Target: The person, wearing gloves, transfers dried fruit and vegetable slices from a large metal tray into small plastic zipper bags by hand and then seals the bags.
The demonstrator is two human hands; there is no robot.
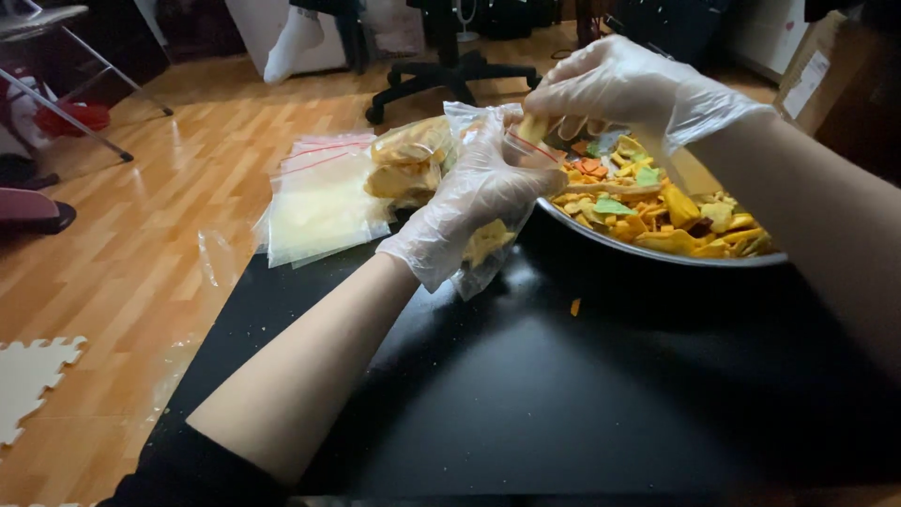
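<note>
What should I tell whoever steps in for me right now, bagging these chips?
Left hand: gloved, holding a clear zip bag open, some chips inside.
Right hand: gloved, pinching a yellow chip at the bag's mouth.
Metal bowl of mixed chips sits on the black table.
Done: filled bags behind the left hand.
Left: this bag unsealed; empty zip bags stacked nearby.

A clear zip bag (488, 249) stands upright at the far edge of the black table (563, 394), mouth open, yellow chips (488, 239) inside; another chip (532, 127) sits at its mouth.
</note>
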